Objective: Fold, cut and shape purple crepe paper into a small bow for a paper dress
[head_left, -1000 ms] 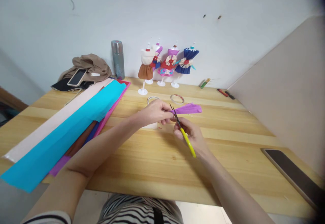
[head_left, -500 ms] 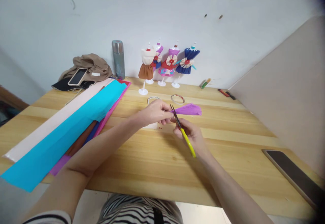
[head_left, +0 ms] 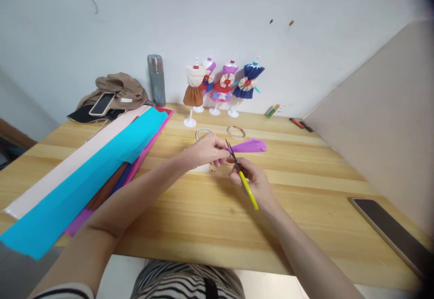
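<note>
The tabletop [head_left: 190, 213] lies below both hands. To the left of the left hand [head_left: 210, 150] is a pile of sheets [head_left: 101, 168], and beyond both hands stand four dress stands [head_left: 250, 82]. The left hand pinches the narrow end of the purple paper. The right hand [head_left: 251, 179], just beside it and nearer to the body, has its fingers closed around the scissors [head_left: 242, 177]; their blades cross close to the left fingertips, but I cannot tell if they bite. The purple paper [head_left: 251, 146] reaches rightward from the left hand, widening like a fan. It is probably very light, soft and easily torn; the gathered end seems the safest hold.
</note>
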`<state>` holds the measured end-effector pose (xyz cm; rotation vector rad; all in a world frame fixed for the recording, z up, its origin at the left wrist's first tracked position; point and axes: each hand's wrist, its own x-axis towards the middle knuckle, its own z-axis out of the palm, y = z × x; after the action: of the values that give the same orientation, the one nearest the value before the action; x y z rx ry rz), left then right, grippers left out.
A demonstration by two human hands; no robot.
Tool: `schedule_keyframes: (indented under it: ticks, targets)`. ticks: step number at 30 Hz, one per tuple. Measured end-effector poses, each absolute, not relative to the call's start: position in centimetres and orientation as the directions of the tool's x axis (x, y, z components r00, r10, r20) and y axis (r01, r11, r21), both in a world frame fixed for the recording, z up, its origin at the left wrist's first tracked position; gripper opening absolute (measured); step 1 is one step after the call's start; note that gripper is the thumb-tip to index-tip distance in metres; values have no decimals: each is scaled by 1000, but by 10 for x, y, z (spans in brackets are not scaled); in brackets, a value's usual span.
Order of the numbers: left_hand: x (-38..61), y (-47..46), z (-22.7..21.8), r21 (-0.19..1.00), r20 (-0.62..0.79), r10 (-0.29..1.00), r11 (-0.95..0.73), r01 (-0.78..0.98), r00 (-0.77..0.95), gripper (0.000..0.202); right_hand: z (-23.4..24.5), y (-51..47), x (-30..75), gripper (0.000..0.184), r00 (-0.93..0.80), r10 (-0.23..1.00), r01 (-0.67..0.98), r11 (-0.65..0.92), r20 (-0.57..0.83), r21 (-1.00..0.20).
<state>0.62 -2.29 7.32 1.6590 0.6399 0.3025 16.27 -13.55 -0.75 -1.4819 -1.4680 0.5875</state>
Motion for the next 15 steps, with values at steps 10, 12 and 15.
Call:
schedule_keyframes:
  ticks: [10,12,15]
  targets:
    - [6,-23,73,970,-155,566,-70,234,810,15,-8,-136,161,37,174,945,485,163,278,-859]
    - [6,-22,72,970,-150,567,-74,232,810,15,-9,-136,162,36,173,944,472,171,282,-865]
    - [6,-22,72,970,-149,572,-72,231,807,16,-11,-136,161,30,173,942,444,185,286,-877]
